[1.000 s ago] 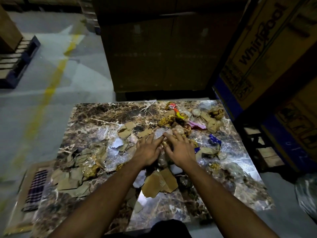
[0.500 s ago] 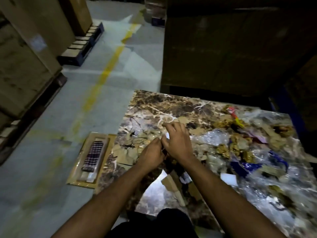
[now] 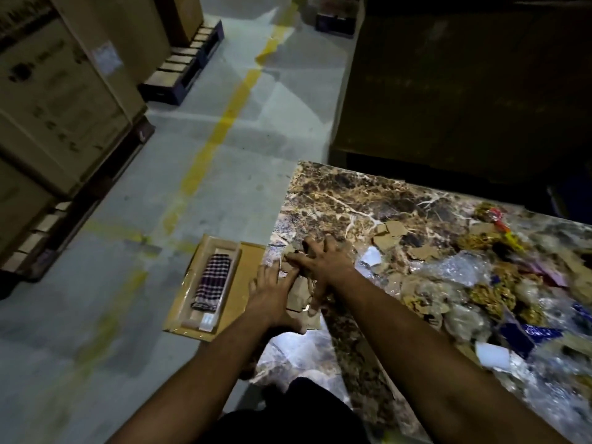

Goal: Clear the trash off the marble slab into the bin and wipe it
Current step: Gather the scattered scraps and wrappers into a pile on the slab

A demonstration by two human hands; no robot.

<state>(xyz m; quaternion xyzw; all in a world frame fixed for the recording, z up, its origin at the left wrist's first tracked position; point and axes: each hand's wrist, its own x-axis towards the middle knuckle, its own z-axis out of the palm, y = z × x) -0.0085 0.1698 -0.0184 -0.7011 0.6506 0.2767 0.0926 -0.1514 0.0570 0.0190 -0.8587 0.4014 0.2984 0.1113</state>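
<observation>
Both hands gather cardboard scraps [image 3: 301, 299] at the slab [image 3: 336, 200] corner nearest the checked cloth [image 3: 213, 277]. Left hand [image 3: 272, 294] lies flat, fingers spread; right hand [image 3: 323, 261] presses down, fingers splayed. Neither grips. Risk: loose scraps slide off that edge onto the cloth's tray. Half a second ago the hands met further inside the slab; no bin visible

Left hand [image 3: 272, 293], right hand [image 3: 323, 259] spread flat
</observation>
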